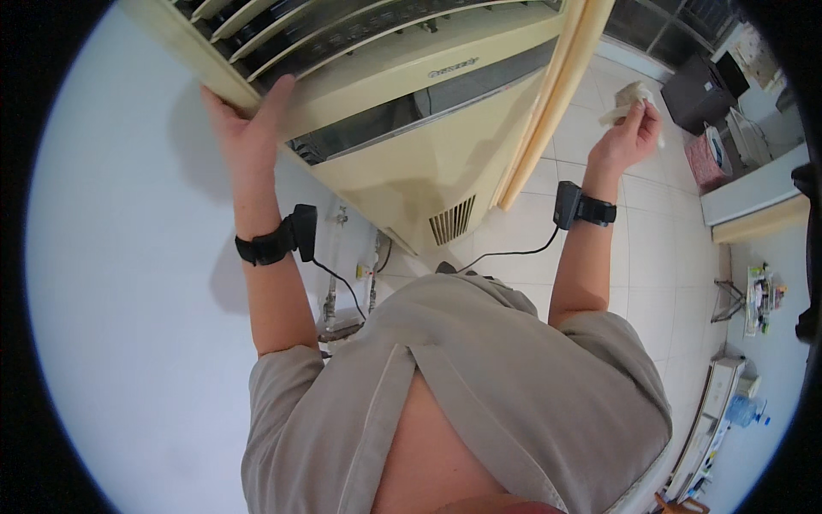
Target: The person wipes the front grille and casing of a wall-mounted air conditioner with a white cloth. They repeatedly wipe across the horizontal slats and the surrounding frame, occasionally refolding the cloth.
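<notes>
A cream floor-standing air conditioner (443, 154) is in front of me, with louvres (302, 45) at its upper part and a dark glossy strip (417, 106) across the front. My left hand (247, 132) grips its left side edge beside the louvres, thumb on the front and fingers around the side. Off to the right of the unit, in the air above the floor, my right hand (626, 138) pinches a crumpled whitish cloth or tissue (632, 96). Which of the two materials it is, I cannot tell.
Cream trim (551, 109) runs along the unit's right side. Wall pipes (331, 299) stand low at left. On the tiled floor (648, 238) are a dark box (697, 93) and a pink container (706, 157). Cables trail from my black wristbands (266, 247). A water jug (743, 411) is far right.
</notes>
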Demonstrator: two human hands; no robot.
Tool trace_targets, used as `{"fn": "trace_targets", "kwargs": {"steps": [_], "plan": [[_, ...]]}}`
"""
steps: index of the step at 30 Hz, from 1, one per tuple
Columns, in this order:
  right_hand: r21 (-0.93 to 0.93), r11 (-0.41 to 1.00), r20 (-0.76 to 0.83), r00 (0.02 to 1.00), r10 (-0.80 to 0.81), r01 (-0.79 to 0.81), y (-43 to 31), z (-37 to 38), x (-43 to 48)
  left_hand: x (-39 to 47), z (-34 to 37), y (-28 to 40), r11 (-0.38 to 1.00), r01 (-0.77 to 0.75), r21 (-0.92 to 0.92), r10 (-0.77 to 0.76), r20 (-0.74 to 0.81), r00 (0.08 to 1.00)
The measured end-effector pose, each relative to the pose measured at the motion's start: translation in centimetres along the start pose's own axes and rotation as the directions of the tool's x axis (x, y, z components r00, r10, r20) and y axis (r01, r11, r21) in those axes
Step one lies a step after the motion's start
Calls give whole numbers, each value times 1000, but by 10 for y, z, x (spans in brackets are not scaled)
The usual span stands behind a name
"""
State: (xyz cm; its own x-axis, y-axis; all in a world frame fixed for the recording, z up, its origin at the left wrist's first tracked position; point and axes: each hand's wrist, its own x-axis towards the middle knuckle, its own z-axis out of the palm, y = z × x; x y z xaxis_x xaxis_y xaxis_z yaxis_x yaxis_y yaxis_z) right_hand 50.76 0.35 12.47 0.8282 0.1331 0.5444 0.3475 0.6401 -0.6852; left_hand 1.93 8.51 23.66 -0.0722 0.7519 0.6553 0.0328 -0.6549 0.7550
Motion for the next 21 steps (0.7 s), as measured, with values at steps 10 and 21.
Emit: {"fn": "trace_targets", "kwargs": {"steps": [10, 21], "plan": [[22, 998, 143, 988, 63, -67, 13, 10, -31, 2, 10, 19, 996, 27, 87, -31, 44, 999], [68, 994, 218, 974, 67, -84, 22, 37, -25, 2, 7, 15, 997, -18, 70, 14, 54, 998]]}}
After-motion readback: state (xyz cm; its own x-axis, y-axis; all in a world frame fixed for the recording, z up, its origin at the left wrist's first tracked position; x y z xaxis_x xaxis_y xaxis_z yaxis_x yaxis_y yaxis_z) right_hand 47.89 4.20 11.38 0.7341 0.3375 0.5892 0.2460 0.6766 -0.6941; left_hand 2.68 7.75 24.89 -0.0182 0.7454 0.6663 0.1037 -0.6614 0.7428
